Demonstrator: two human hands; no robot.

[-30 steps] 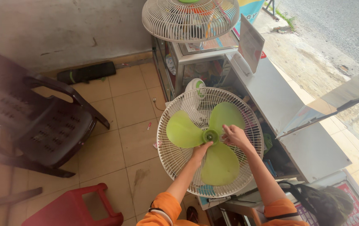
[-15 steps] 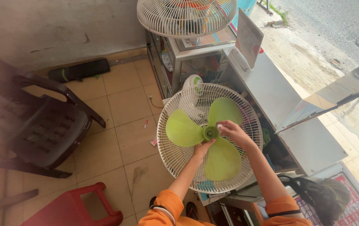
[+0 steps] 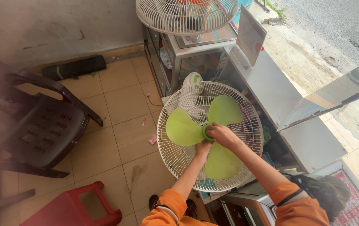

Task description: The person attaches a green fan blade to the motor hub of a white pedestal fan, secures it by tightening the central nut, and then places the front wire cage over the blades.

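A fan with three light green blades (image 3: 183, 129) lies face up in its white wire rear guard (image 3: 246, 113), its white stand reaching away behind. My right hand (image 3: 222, 134) is closed around the green hub at the centre of the blades. My left hand (image 3: 203, 147) comes up from below and grips the blade root just under the hub. Both my sleeves are orange.
A second white fan guard (image 3: 186, 16) rests on a glass display cabinet (image 3: 196, 58) behind. A metal counter (image 3: 279, 100) runs along the right. A dark plastic chair (image 3: 29, 125) stands at the left, a red stool (image 3: 79, 207) at the bottom left, small litter on the tiles.
The view has shifted slightly and closed in. My right hand has settled more squarely over the hub, and the blades sit at much the same angle.
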